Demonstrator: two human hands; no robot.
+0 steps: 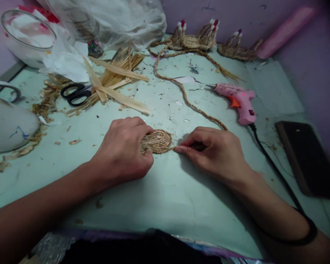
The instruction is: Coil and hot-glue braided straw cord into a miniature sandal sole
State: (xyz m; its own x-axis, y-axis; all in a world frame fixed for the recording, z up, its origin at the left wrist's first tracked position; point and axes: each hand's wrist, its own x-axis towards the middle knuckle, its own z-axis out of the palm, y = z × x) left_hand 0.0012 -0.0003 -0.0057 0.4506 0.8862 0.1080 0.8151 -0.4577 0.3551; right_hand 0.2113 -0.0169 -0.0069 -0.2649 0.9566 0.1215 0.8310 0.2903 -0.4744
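Head view: we see the oval coil (161, 141) of braided fibre lying flat on the pale green table (167, 209), roughly mid-table between both hands. Left hand (126, 148) covers its left end, thumb on the near edge and index on the far edge, so we read that as a hold; the other fingers sit bunched together. Right hand (221, 152) is just right of the coil, thumb and index tips pinching the cord (191, 101) close to where it leaves the rim; other fingers curled in. We see the cord again behind that hand, running back toward the beaded woven pieces (192, 42) by the wall. How it passes under the palm, we can't tell.

Right side: pink glue gun (240, 101), red light on, nozzle pointing left, apart from the hand; dark flat slab (309, 157) beyond its cable. Left side: black-handled scissors (75, 95) touching the dry strips (118, 79), white mug (11, 124) nearer us
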